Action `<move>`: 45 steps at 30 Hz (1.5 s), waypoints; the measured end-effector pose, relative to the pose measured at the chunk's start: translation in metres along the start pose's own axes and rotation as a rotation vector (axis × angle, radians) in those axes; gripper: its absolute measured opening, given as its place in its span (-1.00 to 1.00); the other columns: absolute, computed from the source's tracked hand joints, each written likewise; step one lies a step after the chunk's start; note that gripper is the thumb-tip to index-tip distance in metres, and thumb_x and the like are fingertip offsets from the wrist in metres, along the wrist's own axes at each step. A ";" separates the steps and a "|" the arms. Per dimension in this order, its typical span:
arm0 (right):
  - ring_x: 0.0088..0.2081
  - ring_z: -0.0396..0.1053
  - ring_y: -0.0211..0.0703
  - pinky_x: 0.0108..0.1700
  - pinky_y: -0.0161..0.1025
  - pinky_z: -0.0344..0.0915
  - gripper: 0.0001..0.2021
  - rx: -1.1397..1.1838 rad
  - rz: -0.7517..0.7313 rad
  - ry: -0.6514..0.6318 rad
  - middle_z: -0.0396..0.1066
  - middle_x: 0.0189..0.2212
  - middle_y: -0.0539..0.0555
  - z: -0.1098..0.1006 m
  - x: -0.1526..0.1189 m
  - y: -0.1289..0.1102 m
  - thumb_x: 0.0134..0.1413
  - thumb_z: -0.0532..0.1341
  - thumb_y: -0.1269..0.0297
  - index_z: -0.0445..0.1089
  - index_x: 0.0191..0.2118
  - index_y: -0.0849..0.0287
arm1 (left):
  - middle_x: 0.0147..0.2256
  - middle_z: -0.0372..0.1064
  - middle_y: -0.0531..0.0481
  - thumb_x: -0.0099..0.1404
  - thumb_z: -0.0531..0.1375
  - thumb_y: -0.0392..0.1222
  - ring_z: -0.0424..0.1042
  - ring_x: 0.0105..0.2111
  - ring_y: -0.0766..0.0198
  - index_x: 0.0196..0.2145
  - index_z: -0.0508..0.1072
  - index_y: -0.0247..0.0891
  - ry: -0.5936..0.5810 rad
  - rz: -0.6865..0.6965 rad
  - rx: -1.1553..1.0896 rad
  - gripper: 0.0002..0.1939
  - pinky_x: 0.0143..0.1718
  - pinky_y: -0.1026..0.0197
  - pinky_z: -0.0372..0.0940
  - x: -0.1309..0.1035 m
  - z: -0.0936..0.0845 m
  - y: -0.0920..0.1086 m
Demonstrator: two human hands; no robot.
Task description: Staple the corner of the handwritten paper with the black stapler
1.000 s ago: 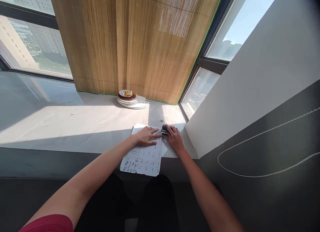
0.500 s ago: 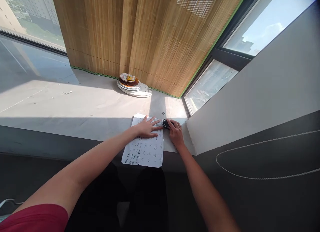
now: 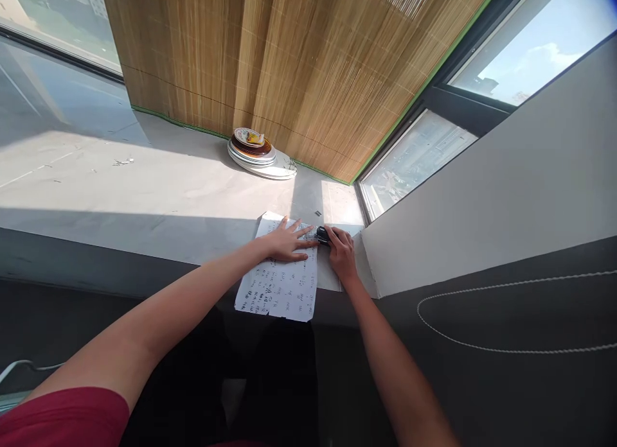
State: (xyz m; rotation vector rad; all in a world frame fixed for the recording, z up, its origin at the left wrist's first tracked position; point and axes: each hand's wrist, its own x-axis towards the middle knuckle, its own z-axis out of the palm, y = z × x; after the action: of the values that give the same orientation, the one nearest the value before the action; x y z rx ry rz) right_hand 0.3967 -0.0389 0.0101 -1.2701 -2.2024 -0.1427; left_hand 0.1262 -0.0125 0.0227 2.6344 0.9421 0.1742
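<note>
"So, why is the left hand [image 3: 289, 241] lying flat there?"

"Its fingers are spread wide over a handwritten sheet of paper [image 3: 279, 293], probably to keep it from sliding, since the near end overhangs the front edge of the window ledge [image 3: 193, 190]."

"And the right hand [image 3: 342, 249]?"

"Its fingers pinch a black stapler [image 3: 322, 236] at the paper's right edge, near the ledge's right end (whether the stapler is squeezed down, I can't tell). Gripping from that side likely leaves the page uncovered."

"What about the ledge and the room?"

"Two tiny strips [image 3: 318, 213], perhaps staples, lie just beyond the stapler. A stack of plates [image 3: 253, 157] stands by the back edge, below a bamboo blind [image 3: 241, 68]. The ledge is pale, sunlit behind, shaded along its front. A looped white cord [image 3: 506, 351] hangs at right."
</note>
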 end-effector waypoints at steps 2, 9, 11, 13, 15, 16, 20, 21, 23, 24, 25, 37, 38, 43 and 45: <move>0.18 0.39 0.14 0.27 0.12 0.35 -0.42 0.006 0.012 0.005 0.51 0.18 0.19 0.000 -0.001 0.001 0.46 0.01 0.46 0.37 0.46 -0.05 | 0.63 -0.30 0.14 0.51 0.10 0.39 -0.31 0.60 -0.43 0.54 0.16 0.36 0.012 -0.009 -0.005 -0.29 0.48 -0.65 -0.48 0.000 0.001 0.001; 0.17 0.38 0.14 0.26 0.11 0.34 -0.43 0.038 0.036 -0.009 0.51 0.19 0.19 -0.001 -0.001 0.000 0.45 0.02 0.46 0.39 0.44 -0.02 | 0.63 -0.29 0.16 0.50 0.10 0.40 -0.33 0.60 -0.46 0.53 0.19 0.37 0.029 -0.013 -0.027 -0.29 0.47 -0.67 -0.49 0.001 0.006 0.000; 0.19 0.37 0.15 0.27 0.11 0.33 -0.43 0.031 0.052 -0.031 0.50 0.20 0.20 -0.002 0.000 -0.001 0.45 0.02 0.45 0.38 0.45 -0.03 | 0.63 -0.26 0.19 0.48 0.13 0.39 -0.33 0.60 -0.47 0.51 0.22 0.39 0.048 -0.012 -0.054 -0.30 0.47 -0.66 -0.50 0.002 0.008 -0.001; 0.20 0.37 0.15 0.28 0.12 0.33 -0.41 0.017 0.063 -0.047 0.50 0.22 0.20 -0.003 0.001 -0.003 0.44 0.03 0.45 0.36 0.46 -0.03 | 0.63 -0.25 0.21 0.48 0.15 0.40 -0.33 0.60 -0.48 0.51 0.22 0.41 0.058 -0.007 -0.069 -0.29 0.48 -0.65 -0.50 0.002 0.009 -0.002; 0.21 0.37 0.15 0.27 0.11 0.33 -0.40 -0.001 0.067 -0.052 0.49 0.22 0.20 -0.003 0.002 -0.004 0.43 0.03 0.46 0.36 0.47 -0.03 | 0.63 -0.26 0.22 0.48 0.14 0.39 -0.33 0.60 -0.48 0.51 0.21 0.41 0.063 0.001 -0.072 -0.29 0.48 -0.65 -0.50 0.002 0.010 -0.002; 0.21 0.37 0.15 0.27 0.10 0.33 -0.40 -0.008 0.066 -0.052 0.49 0.22 0.20 -0.003 0.002 -0.004 0.43 0.03 0.47 0.36 0.47 -0.03 | 0.63 -0.26 0.22 0.49 0.14 0.39 -0.34 0.60 -0.47 0.51 0.21 0.40 0.063 0.003 -0.071 -0.29 0.48 -0.65 -0.50 0.002 0.010 -0.002; 0.23 0.37 0.14 0.26 0.09 0.32 -0.41 -0.026 0.056 -0.054 0.50 0.22 0.20 -0.002 0.002 -0.004 0.43 0.00 0.48 0.39 0.44 0.00 | 0.63 -0.27 0.21 0.49 0.14 0.39 -0.35 0.60 -0.46 0.52 0.20 0.40 0.061 -0.002 -0.071 -0.30 0.48 -0.64 -0.49 0.002 0.011 -0.001; 0.23 0.37 0.14 0.26 0.09 0.32 -0.41 -0.031 0.054 -0.057 0.50 0.22 0.20 -0.002 0.002 -0.003 0.44 -0.01 0.48 0.39 0.44 0.00 | 0.63 -0.27 0.21 0.50 0.13 0.39 -0.35 0.60 -0.46 0.52 0.20 0.40 0.060 -0.004 -0.072 -0.30 0.49 -0.64 -0.48 0.002 0.011 -0.001; 0.23 0.37 0.15 0.26 0.09 0.32 -0.42 -0.036 0.050 -0.059 0.50 0.23 0.20 -0.002 0.002 -0.003 0.45 -0.01 0.47 0.40 0.43 0.00 | 0.63 -0.26 0.20 0.50 0.12 0.40 -0.35 0.60 -0.46 0.52 0.20 0.38 0.055 -0.003 -0.072 -0.30 0.49 -0.64 -0.47 0.001 0.010 -0.001; 0.24 0.36 0.15 0.27 0.09 0.32 -0.42 -0.032 0.047 -0.057 0.50 0.23 0.20 -0.002 0.003 -0.003 0.45 -0.01 0.47 0.40 0.43 0.00 | 0.63 -0.26 0.20 0.51 0.11 0.40 -0.35 0.60 -0.46 0.52 0.20 0.37 0.052 -0.003 -0.070 -0.30 0.49 -0.64 -0.48 0.001 0.010 -0.001; 0.24 0.36 0.14 0.28 0.10 0.31 -0.43 -0.024 0.043 -0.052 0.50 0.23 0.20 -0.002 0.003 -0.003 0.45 -0.01 0.47 0.41 0.42 0.00 | 0.63 -0.26 0.19 0.51 0.10 0.41 -0.35 0.60 -0.46 0.52 0.20 0.36 0.049 -0.004 -0.067 -0.29 0.48 -0.64 -0.48 0.001 0.009 0.000; 0.31 0.23 0.27 0.45 0.41 -0.05 -0.42 -0.171 0.081 -0.098 0.48 0.19 0.20 0.004 0.003 -0.018 0.26 0.14 0.43 0.48 0.34 -0.07 | 0.63 -0.28 0.18 0.50 0.09 0.38 -0.36 0.60 -0.43 0.53 0.20 0.34 0.019 -0.026 -0.034 -0.29 0.48 -0.62 -0.54 0.001 0.007 0.002; 0.30 0.24 0.27 0.45 0.40 -0.03 -0.43 -0.168 0.083 -0.091 0.48 0.18 0.20 0.005 0.003 -0.019 0.27 0.13 0.44 0.49 0.33 -0.06 | 0.63 -0.29 0.17 0.51 0.08 0.38 -0.37 0.60 -0.43 0.53 0.19 0.34 0.010 -0.031 -0.024 -0.29 0.48 -0.62 -0.54 0.001 0.007 0.002; 0.15 0.33 0.20 0.32 0.24 0.17 -0.42 -0.162 0.193 0.056 0.45 0.14 0.25 0.009 0.001 -0.018 0.37 0.01 0.45 0.38 0.41 0.00 | 0.64 -0.33 0.11 0.53 0.07 0.38 -0.36 0.60 -0.45 0.55 0.16 0.32 0.002 -0.041 -0.013 -0.29 0.46 -0.67 -0.52 -0.002 0.004 0.004; 0.11 0.34 0.22 0.23 0.21 0.24 -0.42 -0.182 0.269 0.114 0.44 0.12 0.29 0.013 0.000 -0.015 0.40 -0.02 0.43 0.31 0.45 0.07 | 0.64 -0.35 0.11 0.55 0.04 0.39 -0.37 0.60 -0.44 0.55 0.14 0.33 -0.012 -0.046 0.002 -0.30 0.46 -0.66 -0.50 -0.002 0.003 0.004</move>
State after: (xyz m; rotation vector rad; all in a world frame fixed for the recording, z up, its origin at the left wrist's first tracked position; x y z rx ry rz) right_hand 0.3785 -0.0421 0.0027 -1.6038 -1.9362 -0.3068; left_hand 0.1276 -0.0178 0.0209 2.6104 0.9990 0.1463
